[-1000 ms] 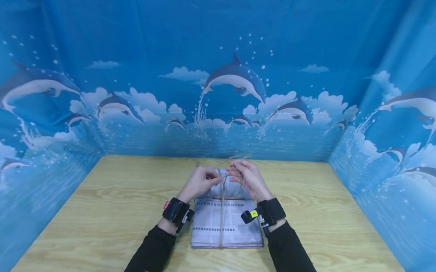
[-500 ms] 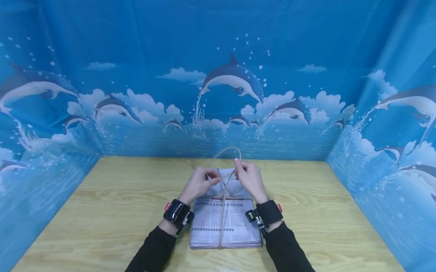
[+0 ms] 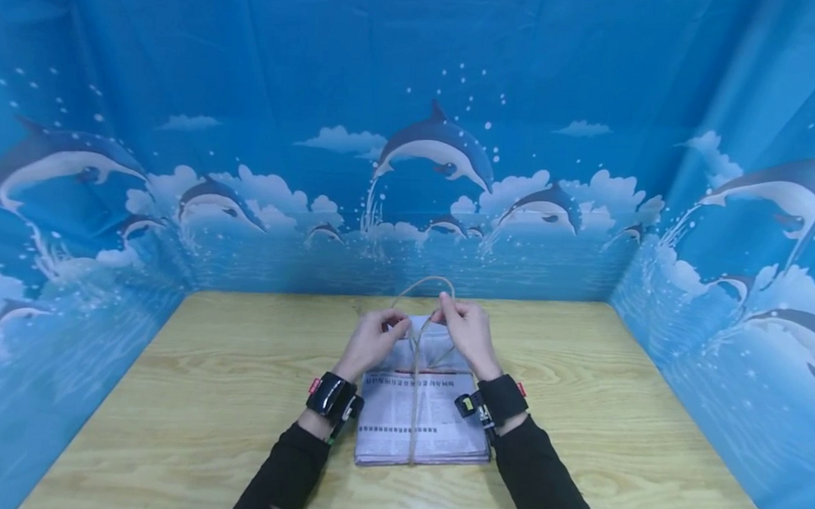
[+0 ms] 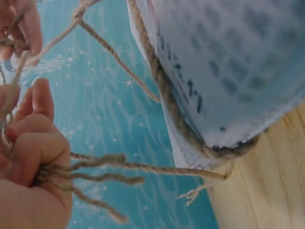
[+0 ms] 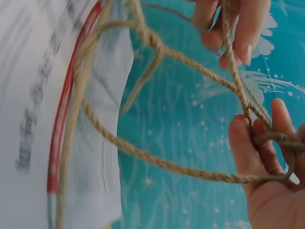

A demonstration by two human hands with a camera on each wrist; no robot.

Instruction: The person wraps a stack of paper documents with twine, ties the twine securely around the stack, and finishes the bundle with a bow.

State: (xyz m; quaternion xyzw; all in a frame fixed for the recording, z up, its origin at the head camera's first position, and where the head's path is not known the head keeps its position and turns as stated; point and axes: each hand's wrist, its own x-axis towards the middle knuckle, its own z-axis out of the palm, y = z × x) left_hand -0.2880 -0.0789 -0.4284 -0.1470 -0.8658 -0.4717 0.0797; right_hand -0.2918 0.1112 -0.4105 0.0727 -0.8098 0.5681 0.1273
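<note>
A stack of folded newspapers (image 3: 386, 405) lies on the table, with brown twine (image 3: 413, 418) running lengthwise over its top. At the far end of the stack, my left hand (image 3: 369, 342) pinches twine; in the left wrist view, frayed strands (image 4: 97, 179) poke out of its curled fingers. My right hand (image 3: 468, 335) holds twine between thumb and fingers, close to the left hand. A twine arch (image 3: 423, 279) rises behind both hands. In the right wrist view, a knot (image 5: 153, 40) sits near the papers and strands cross by the right hand (image 5: 274, 191).
The wood-grain table (image 3: 237, 399) extends on both sides of the stack. A blue dolphin-print curtain (image 3: 281, 165) encloses the back and sides. Each wrist wears a black camera band (image 3: 331, 397). A short frayed twine end (image 4: 190, 194) hangs by the stack.
Over the second, the right hand closes its fingers nearer the twine and a twine arch rises above the hands. Lately the left fingers shift slightly upward, and the strands between the hands draw narrower.
</note>
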